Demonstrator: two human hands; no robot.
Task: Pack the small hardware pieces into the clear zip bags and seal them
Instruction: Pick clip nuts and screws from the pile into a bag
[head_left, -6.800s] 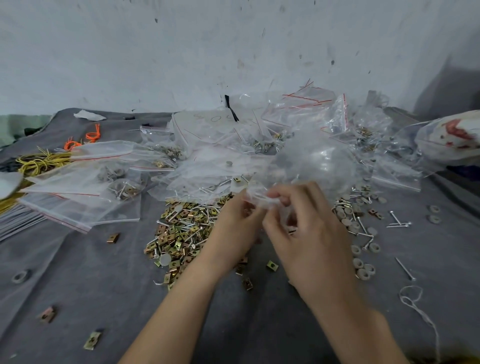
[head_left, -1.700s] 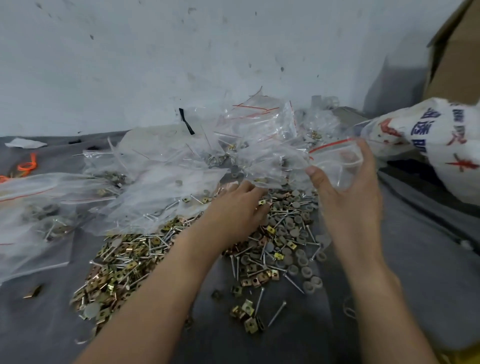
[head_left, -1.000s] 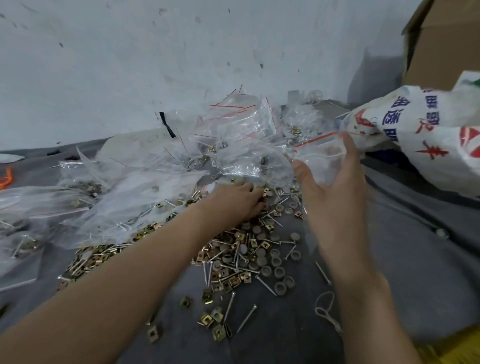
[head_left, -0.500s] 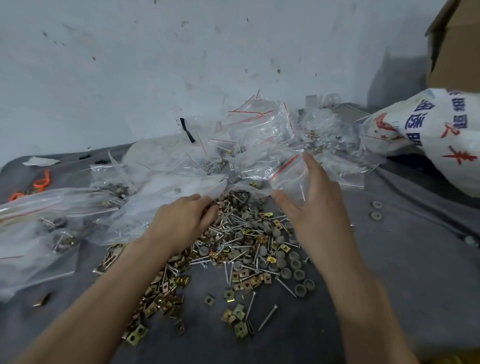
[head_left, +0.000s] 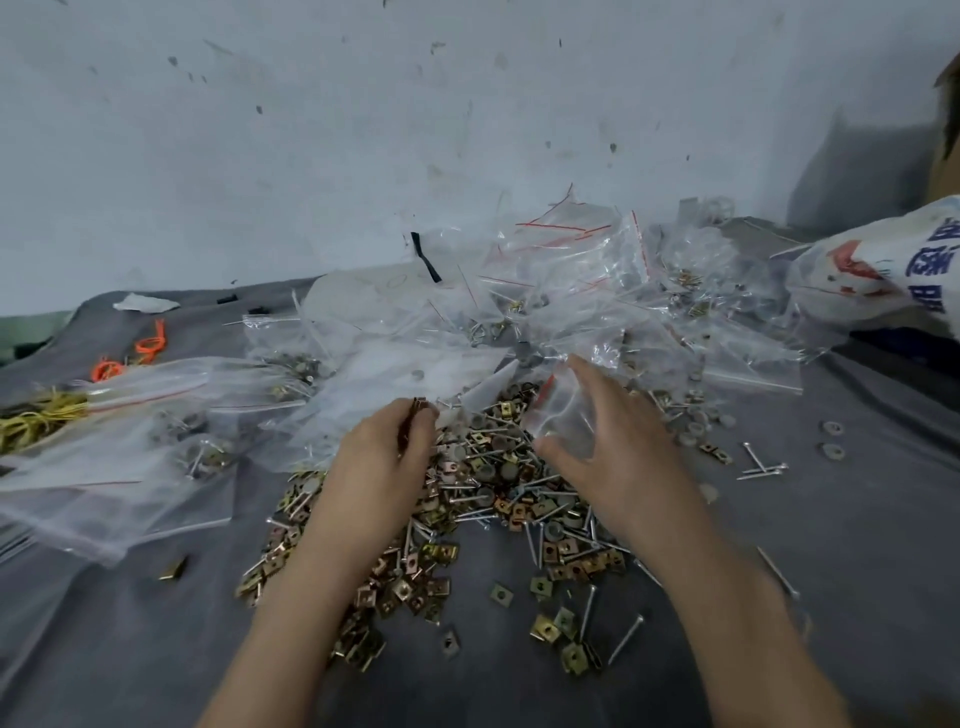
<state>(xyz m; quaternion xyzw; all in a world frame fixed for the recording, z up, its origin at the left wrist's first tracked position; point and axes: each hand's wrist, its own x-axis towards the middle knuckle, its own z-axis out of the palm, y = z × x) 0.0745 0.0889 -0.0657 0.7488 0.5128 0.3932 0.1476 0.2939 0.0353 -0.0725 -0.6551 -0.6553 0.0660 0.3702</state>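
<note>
Now the left hand (head_left: 384, 462) pinches brass clips (head_left: 415, 411) in a narrow grip; the right hand (head_left: 618, 467) holds a clear zip bag (head_left: 563, 410) (red-striped) above the hardware pile (head_left: 498, 499).

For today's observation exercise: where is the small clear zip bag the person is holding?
Head view, just right of centre: the small zip bag is held by the right hand above the hardware pile, across from the left hand, which pinches brass clips.
</note>
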